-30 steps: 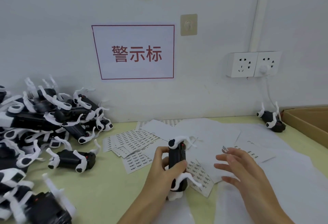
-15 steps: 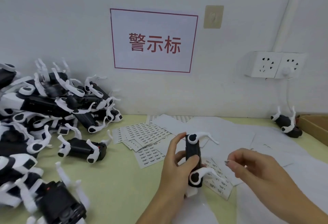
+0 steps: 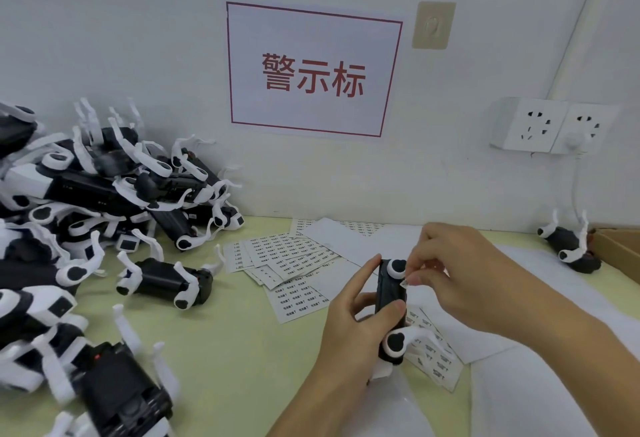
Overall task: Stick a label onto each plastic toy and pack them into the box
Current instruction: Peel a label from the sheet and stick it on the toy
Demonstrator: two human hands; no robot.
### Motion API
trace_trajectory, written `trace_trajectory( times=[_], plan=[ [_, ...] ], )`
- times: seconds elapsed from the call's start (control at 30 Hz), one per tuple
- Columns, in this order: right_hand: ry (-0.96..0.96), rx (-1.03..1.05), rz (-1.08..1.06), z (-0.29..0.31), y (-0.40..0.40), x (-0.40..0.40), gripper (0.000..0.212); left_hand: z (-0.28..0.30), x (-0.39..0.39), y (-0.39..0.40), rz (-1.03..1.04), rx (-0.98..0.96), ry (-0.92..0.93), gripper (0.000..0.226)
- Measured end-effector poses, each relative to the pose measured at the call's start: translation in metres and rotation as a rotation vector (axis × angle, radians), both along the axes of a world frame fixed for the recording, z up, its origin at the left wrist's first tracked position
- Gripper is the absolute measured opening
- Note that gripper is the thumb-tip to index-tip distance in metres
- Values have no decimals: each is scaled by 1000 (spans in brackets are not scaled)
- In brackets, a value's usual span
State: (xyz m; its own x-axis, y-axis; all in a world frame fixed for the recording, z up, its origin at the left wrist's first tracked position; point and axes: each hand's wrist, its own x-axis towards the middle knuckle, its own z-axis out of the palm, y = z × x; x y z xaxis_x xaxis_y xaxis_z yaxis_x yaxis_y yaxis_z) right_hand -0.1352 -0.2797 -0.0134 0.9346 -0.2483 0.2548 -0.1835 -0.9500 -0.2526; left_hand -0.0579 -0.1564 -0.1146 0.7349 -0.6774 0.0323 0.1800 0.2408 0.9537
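Note:
My left hand (image 3: 356, 329) grips a black and white plastic toy (image 3: 391, 301) upright above the table, thumb across its front. My right hand (image 3: 460, 274) pinches a small white label (image 3: 404, 283) and holds it against the toy's upper right side. Sheets of printed labels (image 3: 291, 260) lie fanned out on the table behind the toy. The corner of a cardboard box (image 3: 620, 253) shows at the right edge. A large pile of the same toys (image 3: 86, 194) fills the left side.
One toy (image 3: 166, 280) lies alone next to the pile and another toy (image 3: 571, 246) lies beside the box. Blank white backing sheets (image 3: 540, 360) cover the right of the table. A red-lettered sign (image 3: 311, 69) and wall sockets (image 3: 550, 128) hang on the wall.
My right hand lifted off the label sheets with a label pinched and moved left up to the toy. My left hand kept its hold on the toy. The camera swung left.

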Motion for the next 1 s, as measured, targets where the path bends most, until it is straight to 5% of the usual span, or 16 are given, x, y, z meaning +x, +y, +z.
trace_trajectory(
  times=[1.0],
  plan=[
    [132,-242,-39,5,21,4,21,-5,3,-1,40,9,-61,53]
  ],
)
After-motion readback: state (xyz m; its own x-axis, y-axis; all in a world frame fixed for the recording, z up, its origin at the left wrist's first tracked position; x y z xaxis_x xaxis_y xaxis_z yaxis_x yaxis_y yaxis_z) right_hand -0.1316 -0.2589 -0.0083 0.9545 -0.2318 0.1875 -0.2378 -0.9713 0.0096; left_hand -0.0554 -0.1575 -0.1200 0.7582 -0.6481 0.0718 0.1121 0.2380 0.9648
